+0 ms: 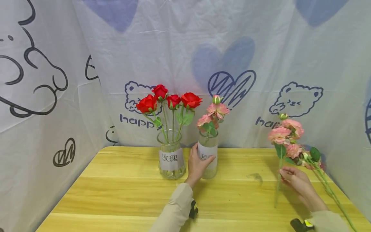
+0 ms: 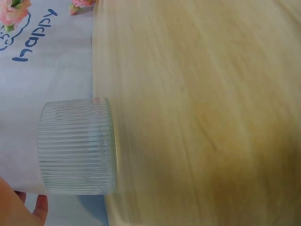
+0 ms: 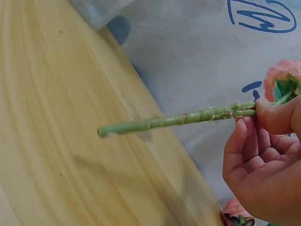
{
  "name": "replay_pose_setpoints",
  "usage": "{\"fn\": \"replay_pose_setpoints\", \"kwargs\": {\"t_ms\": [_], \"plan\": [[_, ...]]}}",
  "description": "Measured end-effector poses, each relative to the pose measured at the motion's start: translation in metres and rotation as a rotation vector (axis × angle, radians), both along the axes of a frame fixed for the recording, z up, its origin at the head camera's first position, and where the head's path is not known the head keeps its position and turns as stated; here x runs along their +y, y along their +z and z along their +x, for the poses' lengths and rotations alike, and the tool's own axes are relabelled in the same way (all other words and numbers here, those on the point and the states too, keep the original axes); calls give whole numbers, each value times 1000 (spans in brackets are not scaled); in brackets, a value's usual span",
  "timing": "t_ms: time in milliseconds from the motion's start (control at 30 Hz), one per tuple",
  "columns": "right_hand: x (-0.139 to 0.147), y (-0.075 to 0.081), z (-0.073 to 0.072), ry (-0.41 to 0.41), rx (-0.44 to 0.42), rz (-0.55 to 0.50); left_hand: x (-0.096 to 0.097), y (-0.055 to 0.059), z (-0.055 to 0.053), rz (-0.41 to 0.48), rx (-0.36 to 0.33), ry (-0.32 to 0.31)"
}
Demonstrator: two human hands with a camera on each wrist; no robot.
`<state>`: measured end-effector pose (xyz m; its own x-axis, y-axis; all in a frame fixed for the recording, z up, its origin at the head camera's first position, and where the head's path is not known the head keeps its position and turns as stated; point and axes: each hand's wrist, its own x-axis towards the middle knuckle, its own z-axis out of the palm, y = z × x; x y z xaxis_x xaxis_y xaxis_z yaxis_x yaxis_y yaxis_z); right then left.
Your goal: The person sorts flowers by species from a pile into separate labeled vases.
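My left hand [image 1: 198, 164] grips a ribbed glass vase [image 1: 213, 169] with a white label, partly covered by the thumb. Pink flowers [image 1: 217, 111] with a bud stand in it. In the left wrist view the vase's ribbed base [image 2: 77, 146] shows, with a few fingers at the edge. On the right side, my right hand [image 1: 299, 183] pinches the green stem [image 3: 188, 117] of a pink flower spray [image 1: 279, 135] between thumb and fingers. The blooms point up; the stem's cut end hangs apart from the vase.
Left of the held vase stands a labelled glass vase [image 1: 171, 174] with several red roses [image 1: 147, 103]. Another pink flower stem [image 1: 333, 193] lies along the right edge of the wooden table [image 1: 116, 190]. Printed cloth [image 1: 162, 42] hangs behind and at the sides.
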<state>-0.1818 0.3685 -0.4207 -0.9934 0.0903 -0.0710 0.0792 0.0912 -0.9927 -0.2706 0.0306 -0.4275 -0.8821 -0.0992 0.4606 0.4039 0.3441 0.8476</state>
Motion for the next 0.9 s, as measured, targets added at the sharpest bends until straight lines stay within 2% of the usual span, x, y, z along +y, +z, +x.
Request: {"fn": "replay_pose_setpoints", "kwargs": {"t_ms": [167, 267, 500, 600, 900], "plan": [[-3, 3, 0, -14, 23, -139, 0, 0, -1, 4, -2, -2], [-5, 3, 0, -31, 65, -196, 0, 0, 0, 9, -7, -5], [-11, 5, -4, -170, 189, -333, 0, 0, 0, 11, -13, -11], [-15, 8, -5, -214, 210, -373, 0, 0, 0, 13, -8, -12], [-32, 22, -12, -262, 219, -526, 0, -1, -1, 0, -3, -4]]}}
